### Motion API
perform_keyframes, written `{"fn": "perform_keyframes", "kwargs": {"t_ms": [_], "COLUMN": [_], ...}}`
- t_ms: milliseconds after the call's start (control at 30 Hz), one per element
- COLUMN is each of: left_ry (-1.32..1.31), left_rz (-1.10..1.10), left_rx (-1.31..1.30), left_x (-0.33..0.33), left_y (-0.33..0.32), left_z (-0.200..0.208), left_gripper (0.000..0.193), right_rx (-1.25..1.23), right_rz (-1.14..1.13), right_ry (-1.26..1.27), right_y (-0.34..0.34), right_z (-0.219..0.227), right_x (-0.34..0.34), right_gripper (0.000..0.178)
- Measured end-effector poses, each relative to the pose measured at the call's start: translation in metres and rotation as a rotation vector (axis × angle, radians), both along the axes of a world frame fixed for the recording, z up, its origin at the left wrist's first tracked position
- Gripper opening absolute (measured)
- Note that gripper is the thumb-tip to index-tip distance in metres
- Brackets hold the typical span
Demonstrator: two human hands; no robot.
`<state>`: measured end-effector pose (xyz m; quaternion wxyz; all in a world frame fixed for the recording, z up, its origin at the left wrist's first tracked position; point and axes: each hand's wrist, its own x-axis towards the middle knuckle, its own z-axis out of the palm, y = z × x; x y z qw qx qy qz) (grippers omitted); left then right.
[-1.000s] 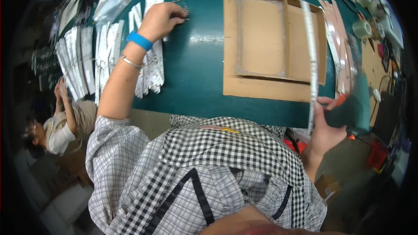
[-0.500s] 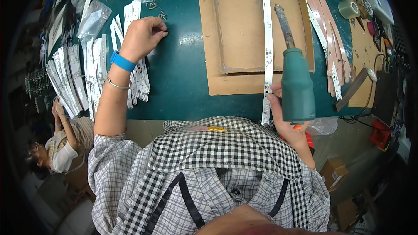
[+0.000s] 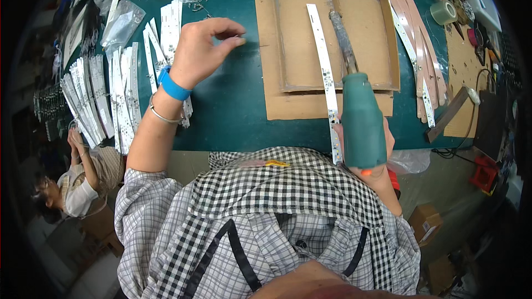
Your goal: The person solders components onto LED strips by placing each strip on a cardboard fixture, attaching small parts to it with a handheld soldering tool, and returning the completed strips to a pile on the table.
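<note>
Dark green covers the one table (image 3: 224, 133), and beyond its left edge sits one other person (image 3: 83, 188), hands together. On the table lies one flat cardboard sheet (image 3: 288, 108), bearing one cardboard tray (image 3: 296, 50) whose single divider makes two compartments. Three bundles of white strips (image 3: 124, 99) spread on the left; one bundle of pinkish-brown strips (image 3: 418, 50) lies right of the tray. Two clear plastic bags (image 3: 123, 22) rest at the far left. One soldering iron (image 3: 363, 124) with a green handle is in the right hand (image 3: 389, 139), its tip over the tray. That hand, mostly hidden, also has its fingers closed at the near end of one white strip (image 3: 321, 55), which slants across the tray's near wall to above the left compartment. The left hand (image 3: 202, 50) is raised near the bundles, thumb and forefinger narrowly apart; whether they pinch something tiny, I cannot tell. One blue wristband (image 3: 174, 84) and one bracelet (image 3: 162, 115) circle that arm.
</note>
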<state>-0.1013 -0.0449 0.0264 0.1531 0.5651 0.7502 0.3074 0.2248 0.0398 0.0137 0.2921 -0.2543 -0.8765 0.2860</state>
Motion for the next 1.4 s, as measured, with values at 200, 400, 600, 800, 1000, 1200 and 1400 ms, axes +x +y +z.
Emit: {"fn": "perform_keyframes", "kwargs": {"t_ms": [200, 400, 600, 800, 1000, 1200, 1400], "left_ry": [-0.169, -0.798, -0.963, -0.885, -1.065, -1.178, -1.036], "left_rz": [-0.128, -0.115, -0.124, -0.154, -0.101, -0.134, -0.16], "left_rx": [0.079, 0.033, 0.087, 0.136, 0.088, 0.092, 0.1], "left_x": [0.052, 0.097, 0.116, 0.123, 0.124, 0.122, 0.121], "left_y": [0.026, 0.024, 0.023, 0.024, 0.022, 0.021, 0.021], "left_z": [0.014, 0.029, 0.015, 0.012, 0.011, 0.01, 0.007], "left_gripper": [0.014, 0.009, 0.013, 0.014, 0.014, 0.012, 0.011], "right_rx": [-0.145, -0.587, -0.795, -0.851, -1.024, -1.082, -1.034], "right_rz": [-0.085, -0.063, 0.033, 0.001, -0.016, 0.021, 0.073], "right_ry": [0.196, 0.448, 0.579, 0.513, 0.498, 0.58, 0.595], "right_y": [0.008, 0.013, 0.02, 0.021, 0.026, 0.026, 0.027], "right_z": [-0.023, 0.004, 0.007, 0.013, 0.011, 0.007, 0.002], "right_x": [0.001, -0.018, -0.04, -0.043, -0.044, -0.046, -0.045], "right_gripper": [0.055, 0.038, 0.054, 0.022, 0.059, 0.058, 0.057]}}
